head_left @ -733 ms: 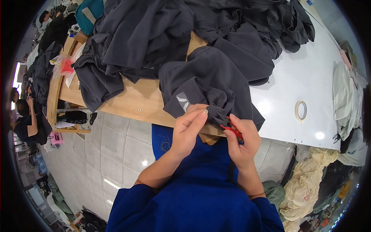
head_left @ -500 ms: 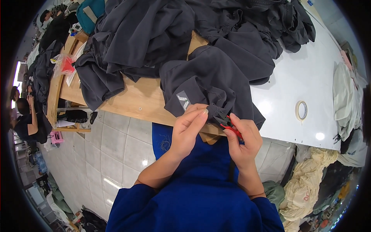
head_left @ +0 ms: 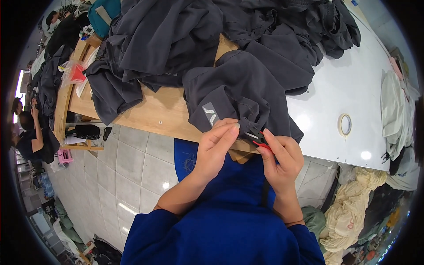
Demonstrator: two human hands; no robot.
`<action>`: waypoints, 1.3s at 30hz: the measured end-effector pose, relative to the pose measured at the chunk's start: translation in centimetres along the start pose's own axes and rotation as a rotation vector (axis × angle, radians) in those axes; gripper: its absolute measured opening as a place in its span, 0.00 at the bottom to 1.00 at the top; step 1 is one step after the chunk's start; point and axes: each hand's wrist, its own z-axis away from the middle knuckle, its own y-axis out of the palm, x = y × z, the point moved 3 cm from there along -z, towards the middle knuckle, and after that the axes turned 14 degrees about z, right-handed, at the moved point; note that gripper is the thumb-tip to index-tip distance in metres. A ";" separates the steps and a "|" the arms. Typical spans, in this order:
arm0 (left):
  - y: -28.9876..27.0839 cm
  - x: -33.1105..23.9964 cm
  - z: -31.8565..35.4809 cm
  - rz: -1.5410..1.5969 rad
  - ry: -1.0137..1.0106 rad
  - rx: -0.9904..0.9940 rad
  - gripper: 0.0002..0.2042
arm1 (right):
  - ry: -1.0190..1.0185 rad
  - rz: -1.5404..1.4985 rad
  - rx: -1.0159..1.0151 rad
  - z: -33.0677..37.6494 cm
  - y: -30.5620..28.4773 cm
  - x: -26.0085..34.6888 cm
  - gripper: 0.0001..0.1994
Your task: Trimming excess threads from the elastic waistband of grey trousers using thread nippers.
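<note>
the dark grey garment point(head_left: 238, 95) lies bunched at the near edge of the tabletop point(head_left: 154, 112), its lower hem hanging over toward the person. the left hand point(head_left: 216, 148) pinches that hem, fingers pressed together on the cloth, while the right hand point(head_left: 280, 157) closes its grip around small red-handled snips point(head_left: 259, 139), the blades right at the fabric. the cloth looks soft, limp and light — it will likely sag and slide unless held taut close to the cut, so the best hold seems to be the hem edge just beside the blades. the snips are small and stiff, best held by their handles.

a small grey rectangular label point(head_left: 210, 113) with pale marks sits on the garment's fold, near the left hand. a roll of tape point(head_left: 345, 124) lies flat on the white part of the tabletop, well apart to the right. a clear bag with something red inside point(head_left: 75, 73) rests at the far left — beside more dark clothes point(head_left: 168, 35).
</note>
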 end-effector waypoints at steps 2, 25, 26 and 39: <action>0.0 0.0 0.1 -0.037 -0.003 -0.001 0.10 | 0.002 0.006 0.004 0.0 0.0 0.0 0.17; 0.2 -0.1 0.4 0.142 -0.132 -0.029 0.11 | -0.034 -0.006 -0.060 0.2 0.0 -0.3 0.16; 0.1 0.0 0.4 0.151 -0.141 -0.037 0.11 | -0.034 -0.007 -0.059 0.2 0.1 -0.3 0.16; 0.1 0.0 0.2 0.141 -0.130 -0.018 0.11 | -0.027 0.019 -0.047 0.1 -0.1 -0.5 0.15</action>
